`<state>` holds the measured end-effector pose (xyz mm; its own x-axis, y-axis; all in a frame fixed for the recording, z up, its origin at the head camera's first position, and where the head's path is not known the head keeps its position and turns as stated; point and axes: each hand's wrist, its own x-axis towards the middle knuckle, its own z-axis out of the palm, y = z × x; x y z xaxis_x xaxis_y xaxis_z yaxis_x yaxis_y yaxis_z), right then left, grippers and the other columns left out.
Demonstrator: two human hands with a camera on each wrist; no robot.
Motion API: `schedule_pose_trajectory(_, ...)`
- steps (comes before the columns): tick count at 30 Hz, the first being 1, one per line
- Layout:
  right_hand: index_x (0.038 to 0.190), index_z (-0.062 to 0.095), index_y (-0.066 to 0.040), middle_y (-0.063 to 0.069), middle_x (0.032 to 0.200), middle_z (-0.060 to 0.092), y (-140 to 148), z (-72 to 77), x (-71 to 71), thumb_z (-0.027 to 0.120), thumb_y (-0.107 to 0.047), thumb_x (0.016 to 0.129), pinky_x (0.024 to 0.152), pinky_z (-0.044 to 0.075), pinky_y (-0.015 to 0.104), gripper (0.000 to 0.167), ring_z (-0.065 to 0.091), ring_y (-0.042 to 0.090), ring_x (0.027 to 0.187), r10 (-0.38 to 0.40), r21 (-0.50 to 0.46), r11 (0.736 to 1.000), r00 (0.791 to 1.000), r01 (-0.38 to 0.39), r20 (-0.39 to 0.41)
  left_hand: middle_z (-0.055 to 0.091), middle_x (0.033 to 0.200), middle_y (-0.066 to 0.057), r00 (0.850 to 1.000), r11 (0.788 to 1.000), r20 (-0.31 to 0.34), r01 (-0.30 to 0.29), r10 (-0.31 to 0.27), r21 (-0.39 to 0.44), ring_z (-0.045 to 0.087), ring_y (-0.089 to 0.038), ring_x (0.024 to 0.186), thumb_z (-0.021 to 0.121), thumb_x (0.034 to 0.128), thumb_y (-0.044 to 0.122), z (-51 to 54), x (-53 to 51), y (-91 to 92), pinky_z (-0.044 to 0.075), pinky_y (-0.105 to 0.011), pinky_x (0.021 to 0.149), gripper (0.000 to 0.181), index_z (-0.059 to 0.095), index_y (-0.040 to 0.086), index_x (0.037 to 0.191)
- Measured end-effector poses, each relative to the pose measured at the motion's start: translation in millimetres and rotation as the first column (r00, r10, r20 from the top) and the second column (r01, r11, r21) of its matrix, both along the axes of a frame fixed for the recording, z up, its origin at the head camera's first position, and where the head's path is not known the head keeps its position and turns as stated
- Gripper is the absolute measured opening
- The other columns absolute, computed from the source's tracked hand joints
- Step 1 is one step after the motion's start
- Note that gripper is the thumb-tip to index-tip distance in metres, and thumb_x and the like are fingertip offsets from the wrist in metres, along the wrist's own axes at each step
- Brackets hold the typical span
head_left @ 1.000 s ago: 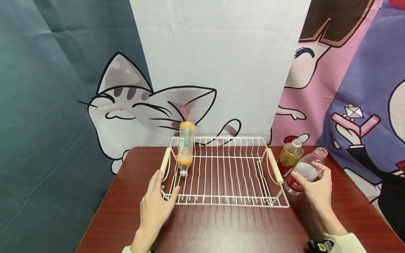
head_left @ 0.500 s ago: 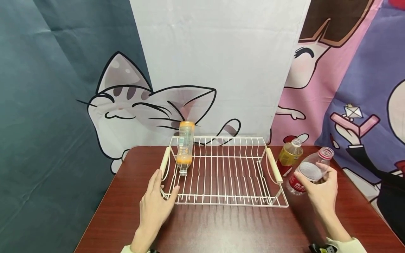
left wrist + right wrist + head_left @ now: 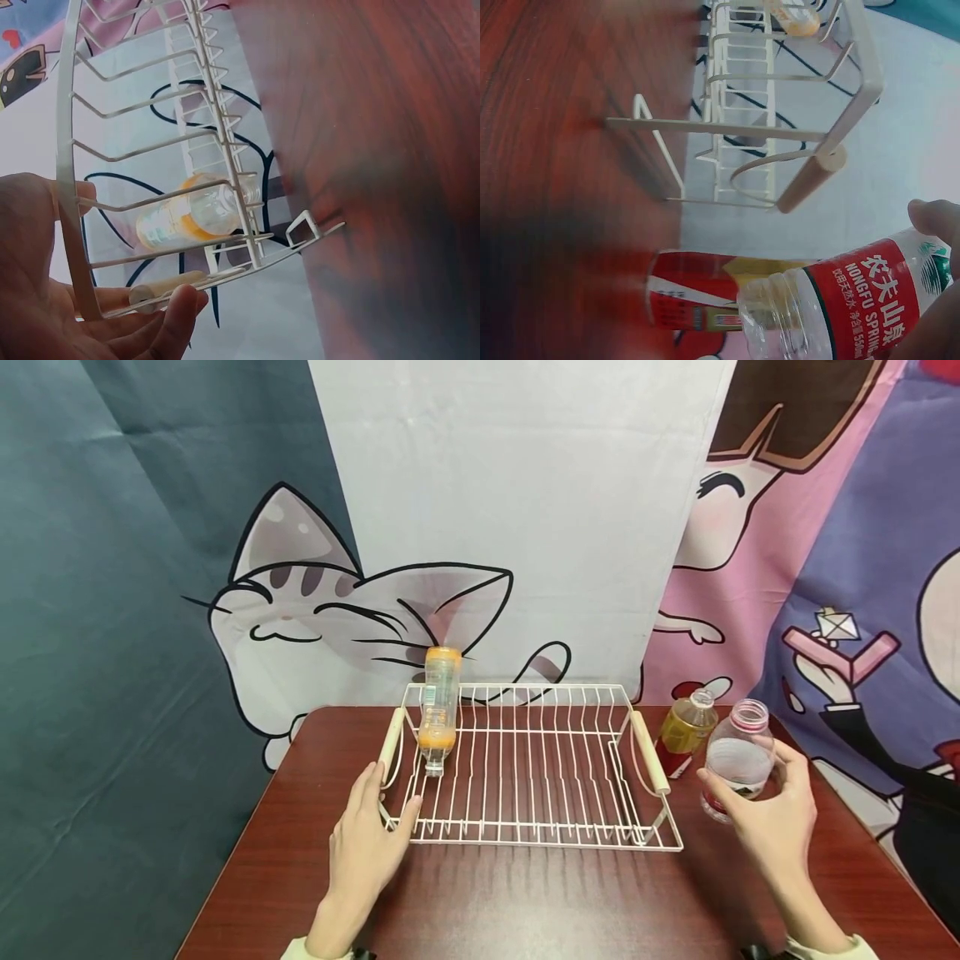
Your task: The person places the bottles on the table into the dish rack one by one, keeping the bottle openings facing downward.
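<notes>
In the head view my right hand (image 3: 780, 810) holds a clear plastic water bottle (image 3: 738, 760) with a red label, thumb on one side and fingers on the other. The right wrist view shows the bottle (image 3: 862, 300) close up, its base apparently off the table. My left hand (image 3: 367, 852) is at the front left corner of a white wire dish rack (image 3: 547, 843). The left wrist view shows its thumb hooked over the rail and its fingers round the side, near the wooden handle (image 3: 161, 289). A clear bottle with orange bands (image 3: 441, 702) leans neck down in the rack.
Right of the rack stands an uncapped bottle with a yellow and red label (image 3: 686, 731), just behind the held one. The rack's right wooden handle (image 3: 650, 752) sticks up beside it. A printed cloth (image 3: 525, 527) hangs behind the reddish-brown table (image 3: 540, 910).
The right hand has shifted to the right with the water bottle. The bottle first leaned rightward and now stands more upright, its label turned largely out of sight. The left hand has barely moved.
</notes>
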<state>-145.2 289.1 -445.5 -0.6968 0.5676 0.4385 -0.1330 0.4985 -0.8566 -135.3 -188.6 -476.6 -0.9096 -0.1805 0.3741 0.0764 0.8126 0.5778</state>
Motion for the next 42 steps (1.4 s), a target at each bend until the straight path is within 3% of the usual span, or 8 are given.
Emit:
schedule_pose_trajectory(10,0.144,0.073,-0.010,-0.010,0.131,0.072,-10.9,14.8,6.8,0.104,-0.001,0.061,0.094,0.033,0.016,0.088,0.055,-0.011,0.113,0.105,0.258,0.964,0.983,-0.064,-0.148,0.051,0.167,-0.016,1.000,1.000,0.009,-0.001,0.001,-0.022,0.065,-0.051,0.132,0.079,0.1016,0.046,1.8,-1.8,-2.9,0.055,-0.072,0.091,0.075,0.056,0.008,0.162)
schedule_pose_trajectory(14,0.140,0.074,-0.003,0.012,0.129,0.075,-12.7,14.8,2.8,0.102,-0.036,0.071,0.108,0.024,0.025,0.081,0.048,-0.015,0.125,0.188,0.381,0.921,0.953,-0.087,-0.238,0.049,0.168,-0.018,1.000,0.999,-0.015,-0.013,0.012,-0.038,0.057,-0.049,0.141,0.081,0.1001,0.044,3.5,-2.4,-1.2,0.052,-0.072,0.099,0.074,0.059,0.005,0.159)
schedule_pose_trajectory(17,0.133,0.074,0.002,0.025,0.122,0.072,-17.0,15.1,-0.2,0.087,-0.068,0.083,0.112,0.021,0.027,0.087,0.047,-0.013,0.128,0.238,0.461,0.884,0.924,-0.078,-0.300,0.049,0.167,-0.021,0.998,0.999,-0.062,-0.007,0.004,-0.047,0.052,-0.048,0.143,0.083,0.0981,0.041,5.8,-2.7,1.9,0.045,-0.069,0.106,0.071,0.063,0.003,0.154)
schedule_pose_trajectory(19,0.129,0.075,0.003,0.027,0.118,0.072,-20.8,15.8,-1.5,0.077,-0.078,0.089,0.113,0.021,0.029,0.090,0.052,-0.006,0.122,0.260,0.505,0.861,0.905,-0.060,-0.336,0.051,0.165,-0.023,0.995,0.999,-0.102,0.003,-0.008,-0.054,0.051,-0.049,0.143,0.084,0.0962,0.038,6.9,-3.0,4.7,0.040,-0.067,0.109,0.070,0.064,0.001,0.152)
schedule_pose_trajectory(26,0.124,0.077,0.002,0.028,0.111,0.071,-33.5,22.9,-2.0,0.075,-0.062,0.093,0.116,0.020,0.037,0.072,0.055,0.044,0.099,0.324,0.598,0.801,0.866,-0.037,-0.381,0.058,0.157,-0.024,0.970,0.994,-0.223,0.087,-0.099,-0.063,0.054,-0.049,0.138,0.087,0.0915,0.035,8.9,-5.6,19.2,0.037,-0.066,0.111,0.069,0.066,-0.001,0.147)
schedule_pose_trajectory(35,0.130,0.079,-0.004,0.026,0.116,0.071,-43.5,27.7,-3.9,0.081,-0.032,0.078,0.122,0.018,0.047,0.059,0.059,0.050,0.107,0.399,0.672,0.735,0.858,-0.089,-0.323,0.061,0.157,-0.013,0.946,0.970,-0.232,0.241,-0.227,0.032,0.057,-0.039,0.144,0.097,0.0826,0.036,23.5,-7.4,46.0,0.043,-0.066,0.116,0.080,0.066,0.012,0.153)
schedule_pose_trajectory(39,0.133,0.079,-0.007,0.026,0.119,0.071,-49.5,28.3,-2.9,0.087,-0.018,0.062,0.124,0.015,0.048,0.072,0.060,0.051,0.108,0.431,0.709,0.696,0.856,-0.114,-0.286,0.062,0.157,-0.006,0.912,0.941,-0.282,0.330,-0.298,0.074,0.059,-0.034,0.145,0.101,0.0792,0.031,33.2,-9.0,58.4,0.049,-0.058,0.116,0.084,0.066,0.014,0.154)
schedule_pose_trajectory(42,0.134,0.079,-0.010,0.025,0.120,0.071,-55.6,28.0,-1.5,0.086,-0.016,0.061,0.126,0.013,0.047,0.073,0.060,0.050,0.109,0.450,0.733,0.670,0.851,-0.119,-0.272,0.063,0.156,-0.003,0.887,0.910,-0.296,0.400,-0.353,0.112,0.061,-0.029,0.143,0.102,0.0783,0.029,40.4,-8.9,68.1,0.053,-0.051,0.113,0.084,0.066,0.016,0.153)
